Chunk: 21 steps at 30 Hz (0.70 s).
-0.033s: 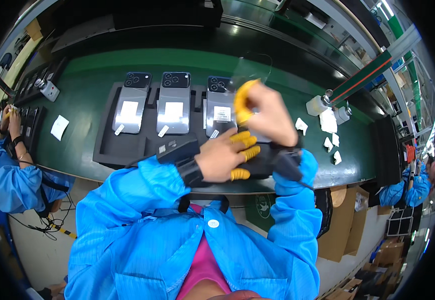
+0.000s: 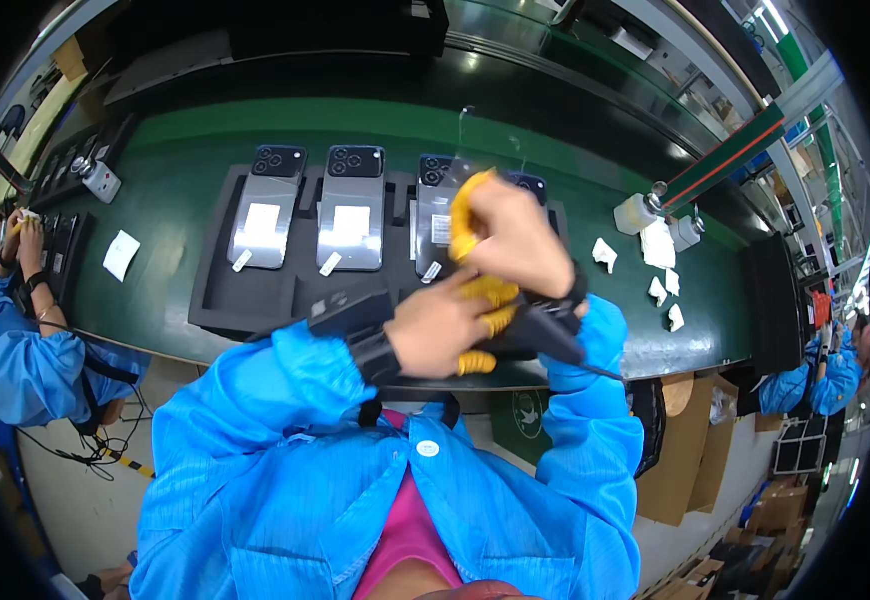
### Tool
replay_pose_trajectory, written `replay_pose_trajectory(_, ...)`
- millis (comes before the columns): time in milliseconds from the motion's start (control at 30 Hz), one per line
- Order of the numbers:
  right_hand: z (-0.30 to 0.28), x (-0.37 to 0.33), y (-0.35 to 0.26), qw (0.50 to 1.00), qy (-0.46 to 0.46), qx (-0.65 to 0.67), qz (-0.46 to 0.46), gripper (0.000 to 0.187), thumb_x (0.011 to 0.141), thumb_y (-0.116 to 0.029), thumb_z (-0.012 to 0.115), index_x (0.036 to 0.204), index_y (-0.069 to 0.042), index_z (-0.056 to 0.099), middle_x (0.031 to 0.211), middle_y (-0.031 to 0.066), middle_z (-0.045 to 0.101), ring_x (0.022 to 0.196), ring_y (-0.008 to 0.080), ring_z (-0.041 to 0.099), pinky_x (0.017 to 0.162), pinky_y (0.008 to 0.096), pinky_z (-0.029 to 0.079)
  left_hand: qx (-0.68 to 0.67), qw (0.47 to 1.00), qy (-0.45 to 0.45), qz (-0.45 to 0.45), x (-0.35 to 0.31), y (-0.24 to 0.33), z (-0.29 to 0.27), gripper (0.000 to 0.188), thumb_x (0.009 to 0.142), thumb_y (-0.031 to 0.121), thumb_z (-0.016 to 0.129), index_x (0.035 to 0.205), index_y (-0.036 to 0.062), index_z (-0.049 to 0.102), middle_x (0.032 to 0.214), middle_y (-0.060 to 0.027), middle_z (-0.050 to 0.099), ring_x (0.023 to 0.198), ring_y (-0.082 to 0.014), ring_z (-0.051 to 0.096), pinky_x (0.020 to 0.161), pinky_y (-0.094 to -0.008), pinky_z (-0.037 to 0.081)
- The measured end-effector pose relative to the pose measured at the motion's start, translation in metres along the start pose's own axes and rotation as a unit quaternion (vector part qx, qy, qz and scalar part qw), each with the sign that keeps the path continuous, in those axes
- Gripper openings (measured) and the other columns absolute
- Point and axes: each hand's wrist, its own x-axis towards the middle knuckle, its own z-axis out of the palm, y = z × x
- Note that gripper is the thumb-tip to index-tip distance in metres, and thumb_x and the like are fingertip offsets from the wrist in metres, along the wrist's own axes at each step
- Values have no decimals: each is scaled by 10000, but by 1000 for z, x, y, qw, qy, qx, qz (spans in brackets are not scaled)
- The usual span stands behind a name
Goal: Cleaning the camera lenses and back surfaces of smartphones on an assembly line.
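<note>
Silver-grey phones with dark camera panels lie in a black foam tray (image 2: 220,295): a left phone (image 2: 255,243), a second phone (image 2: 351,250), a third phone (image 2: 429,245) and a partly covered phone (image 2: 528,183) at the right. Over the third and rightmost phones, my right hand (image 2: 520,235) is closed, yellow finger cots on its fingers. A thin clear film (image 2: 465,125) rises from its fingertips. My left hand (image 2: 435,328), also in yellow cots, lies palm down with fingers apart over the tray's front edge, just below the third phone. Blur hides what its fingertips touch.
A white paper (image 2: 121,255) lies left on the green bench. Crumpled white scraps (image 2: 658,290), a pump bottle (image 2: 635,213) and stacked white wipes (image 2: 657,243) are at the right. Another pump bottle (image 2: 101,181) stands far left. Co-workers in blue sit at both sides.
My right hand has shifted left and slightly down, closer to my left hand. The clear film has moved with it and now looks narrower. My left hand has barely shifted.
</note>
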Motion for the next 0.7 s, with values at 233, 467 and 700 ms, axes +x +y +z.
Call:
replay_pose_trajectory(233,44,-21,-1,988,-110,-105,9,248,666,-85,704,832,38,567,935,216,514,915,387,512,783,416,453,-66,995,-79,4,-62,24,-48,391,833,253,605,1148,24,578,1162,-158,551,1119,-305,525,1032,-419,356)
replay_pose_trajectory(467,40,-24,4,982,-138,-126,-22,253,643,-24,685,850,33,552,966,212,495,941,381,498,799,409,446,-72,997,-3,-36,-74,7,-67,333,812,197,626,1090,15,611,1115,-156,600,1066,-308,558,946,-399,430)
replay_pose_trajectory(700,34,-20,21,989,-144,11,13,189,640,55,637,798,8,543,909,181,504,864,356,487,715,399,435,-140,928,48,-342,-26,-42,-50,419,835,87,543,1219,-69,481,1129,-243,576,1021,-369,569,868,-409,452)
